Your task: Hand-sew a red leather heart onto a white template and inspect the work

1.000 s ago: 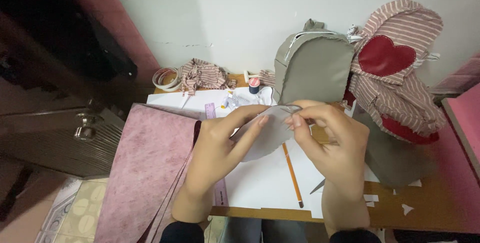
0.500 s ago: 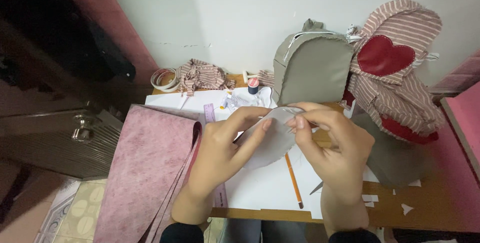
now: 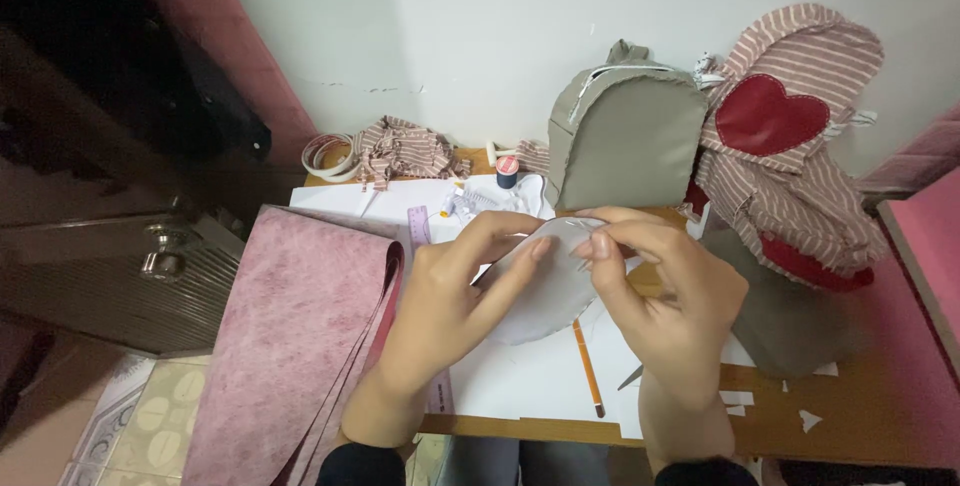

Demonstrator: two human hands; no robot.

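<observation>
Both hands pinch one pale grey oval fabric piece (image 3: 545, 286), held up over the bench (image 3: 850, 416). Left hand (image 3: 450, 311) has fingers spread along the piece's left edge, thumb behind. Right hand (image 3: 660, 291) has fingertips (image 3: 598, 244) pressed together at the top edge, seemingly on a thin needle or pin; too small to confirm.

Risks, my read:
- Needle tip sits close to my left fingertips; a slip could prick them.
- Fabric is limp and only edge-held, so it could fold or slide and throw the seam line off.
- Pencil (image 3: 586, 366) lies under my wrists near the bench edge; a nudge could roll it off.

Hard to make out: any thread, the piece's underside, the dark tip beside my right wrist. Pink fabric (image 3: 290, 336) hangs off the bench, lower end cut off.
</observation>
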